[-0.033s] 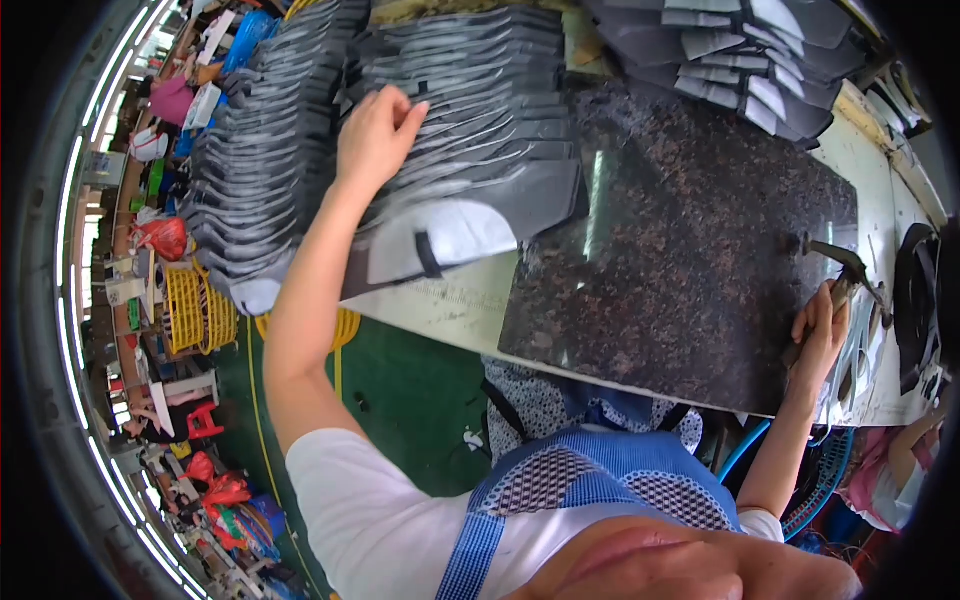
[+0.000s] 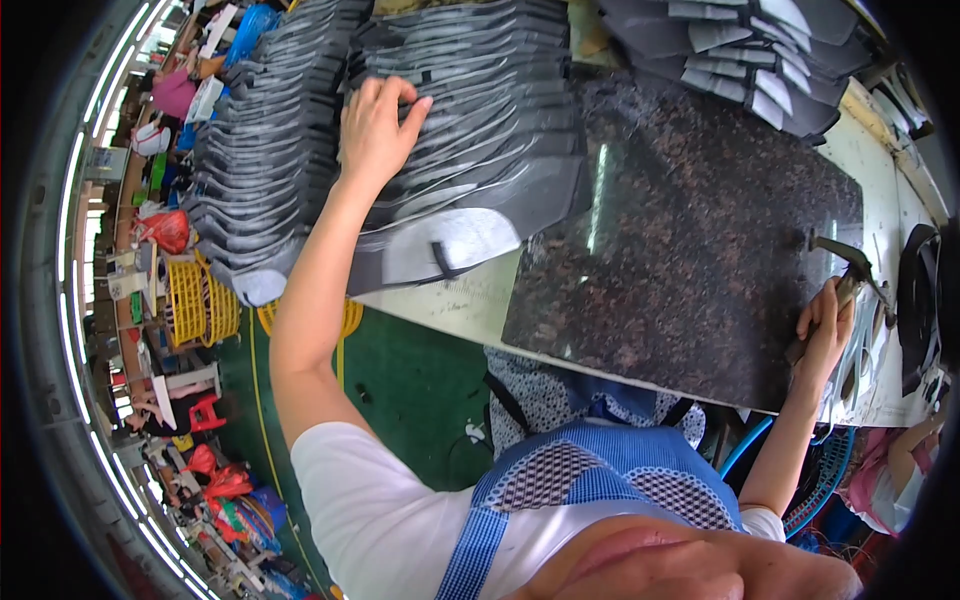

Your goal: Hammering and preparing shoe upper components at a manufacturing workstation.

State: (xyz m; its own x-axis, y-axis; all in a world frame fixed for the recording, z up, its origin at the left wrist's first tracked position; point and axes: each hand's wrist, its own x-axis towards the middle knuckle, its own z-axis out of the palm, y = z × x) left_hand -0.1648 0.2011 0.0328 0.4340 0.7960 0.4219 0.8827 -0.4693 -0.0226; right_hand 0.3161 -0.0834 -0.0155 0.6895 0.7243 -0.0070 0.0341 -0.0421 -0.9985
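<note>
My left hand [image 2: 378, 132] is over the middle row of overlapping dark grey sheet pieces [image 2: 480, 130], its fingers bent and its thumb apart from them. Nothing shows between thumb and fingers; whether the fingertips touch a piece is hard to tell. The nearest piece in this row carries a pale silvery patch [image 2: 460, 240] with a small black strip on it. At the right end of the dark speckled stone slab [image 2: 670, 250], my right hand [image 2: 825, 325] is closed round the handle of a hammer [image 2: 848, 262], whose metal head sticks out above the fist.
Another long row of grey pieces [image 2: 250, 180] stands to the left, and a fanned pile [image 2: 750, 55] is at the back right. Black bands [image 2: 918, 310] lie at the right edge. A yellow basket [image 2: 195, 300] stands left of the table, over a green floor [image 2: 400, 380].
The front grey pieces, blurred earlier, now appear sharp and have shifted slightly. My left hand has barely moved; my right hand keeps its hold on the hammer.
</note>
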